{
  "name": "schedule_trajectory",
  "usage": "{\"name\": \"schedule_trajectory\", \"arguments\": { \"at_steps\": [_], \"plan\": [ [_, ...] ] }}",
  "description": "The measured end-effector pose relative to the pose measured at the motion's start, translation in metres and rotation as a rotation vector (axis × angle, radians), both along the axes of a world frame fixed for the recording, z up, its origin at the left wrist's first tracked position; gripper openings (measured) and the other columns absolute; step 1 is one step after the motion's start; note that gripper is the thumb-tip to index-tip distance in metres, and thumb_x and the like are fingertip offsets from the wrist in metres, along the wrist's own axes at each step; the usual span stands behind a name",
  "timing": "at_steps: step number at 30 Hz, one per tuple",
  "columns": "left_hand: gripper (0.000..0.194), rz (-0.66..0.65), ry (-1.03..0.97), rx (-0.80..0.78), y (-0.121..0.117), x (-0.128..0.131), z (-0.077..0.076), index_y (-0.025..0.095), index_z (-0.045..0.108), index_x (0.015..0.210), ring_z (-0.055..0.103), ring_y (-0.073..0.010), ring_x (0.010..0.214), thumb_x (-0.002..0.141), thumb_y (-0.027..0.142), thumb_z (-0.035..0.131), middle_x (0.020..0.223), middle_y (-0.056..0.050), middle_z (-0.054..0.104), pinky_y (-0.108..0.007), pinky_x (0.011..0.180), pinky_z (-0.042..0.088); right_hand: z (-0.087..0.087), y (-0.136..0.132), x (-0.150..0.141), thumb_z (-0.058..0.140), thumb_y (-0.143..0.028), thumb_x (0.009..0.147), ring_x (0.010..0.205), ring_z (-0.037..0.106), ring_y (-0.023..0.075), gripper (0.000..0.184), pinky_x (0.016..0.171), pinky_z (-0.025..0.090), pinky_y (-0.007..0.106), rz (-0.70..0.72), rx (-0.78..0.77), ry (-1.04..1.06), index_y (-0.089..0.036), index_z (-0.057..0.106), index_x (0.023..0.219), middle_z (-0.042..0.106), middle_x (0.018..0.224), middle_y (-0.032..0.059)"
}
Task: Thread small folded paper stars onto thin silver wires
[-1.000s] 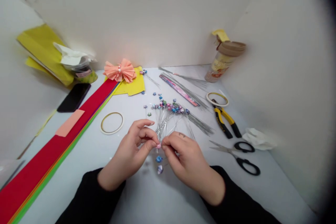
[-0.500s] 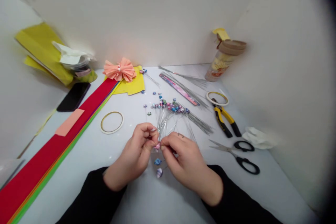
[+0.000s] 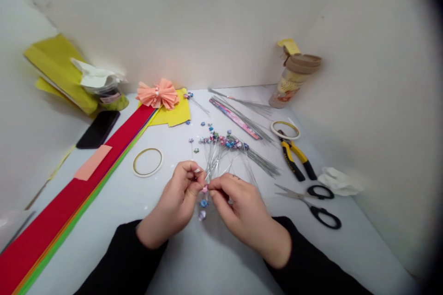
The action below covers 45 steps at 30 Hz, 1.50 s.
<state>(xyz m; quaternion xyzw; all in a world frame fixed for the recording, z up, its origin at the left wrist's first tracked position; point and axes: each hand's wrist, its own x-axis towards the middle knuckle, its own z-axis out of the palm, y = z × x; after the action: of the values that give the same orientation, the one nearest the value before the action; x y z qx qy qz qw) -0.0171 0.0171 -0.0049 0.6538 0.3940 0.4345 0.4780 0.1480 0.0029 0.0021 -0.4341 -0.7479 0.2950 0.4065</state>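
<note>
Delicate fingertip work, it seems: left hand (image 3: 173, 200) pinches at the pink star (image 3: 205, 189), above the table (image 3: 194, 262); right hand (image 3: 247, 212) has its grip pressed together alongside, contents hidden. Blue star (image 3: 203, 203) sits nearer. Steady, light pressure looks needed.

A peach paper bow (image 3: 158, 93) sits on a yellow sheet (image 3: 179, 113), with a long red strip (image 3: 74, 200) running from it towards the near edge. Left of the bow I see a lidded tub (image 3: 112, 97) topped with white tissue (image 3: 95, 73), and a dark phone (image 3: 98, 129). Well to its right stand a brown-lidded cup (image 3: 290, 83) and, nearer me, yellow-and-black pliers (image 3: 294, 152), black-handled scissors (image 3: 313, 203) and a crumpled tissue (image 3: 339, 181).
</note>
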Motion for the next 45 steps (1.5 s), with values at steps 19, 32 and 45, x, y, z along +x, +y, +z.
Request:
{"name": "schedule_trajectory", "arguments": {
  "at_steps": [19,32,45],
  "plan": [
    [0.009,-0.012,-0.141,-0.006,-0.003,0.007,0.001,0.023,0.038,0.092,0.046,-0.0103,0.069,0.097,0.017,0.04,0.079,0.003,0.046,-0.024,0.066,0.04,0.007,-0.006,-0.001,0.045,-0.006,0.083,0.063,0.05,0.0135,0.016,0.06,0.038,0.025,-0.043,0.062,0.029,-0.018,0.053,0.075,0.05,0.065,-0.0005],
    [0.008,-0.006,-0.14,0.021,-0.002,0.008,0.0,0.023,0.04,0.091,0.047,-0.0101,0.066,0.095,0.018,0.044,0.077,0.003,0.047,-0.023,0.063,0.041,0.008,-0.006,-0.003,0.044,-0.006,0.082,0.063,0.05,0.0142,0.018,0.06,0.039,0.025,-0.059,0.083,0.011,-0.019,0.052,0.073,0.052,0.065,0.0002],
    [0.035,0.33,-0.125,-0.219,0.008,0.007,0.006,0.02,0.036,0.121,0.06,-0.0133,0.073,0.089,0.022,0.05,0.089,-0.003,0.065,-0.028,0.067,0.047,-0.002,0.01,0.004,0.059,-0.024,0.08,0.055,0.052,0.0126,0.01,0.052,0.041,0.024,-0.25,-0.34,0.343,-0.019,0.062,0.073,0.06,0.063,-0.0007]
  ]
}}
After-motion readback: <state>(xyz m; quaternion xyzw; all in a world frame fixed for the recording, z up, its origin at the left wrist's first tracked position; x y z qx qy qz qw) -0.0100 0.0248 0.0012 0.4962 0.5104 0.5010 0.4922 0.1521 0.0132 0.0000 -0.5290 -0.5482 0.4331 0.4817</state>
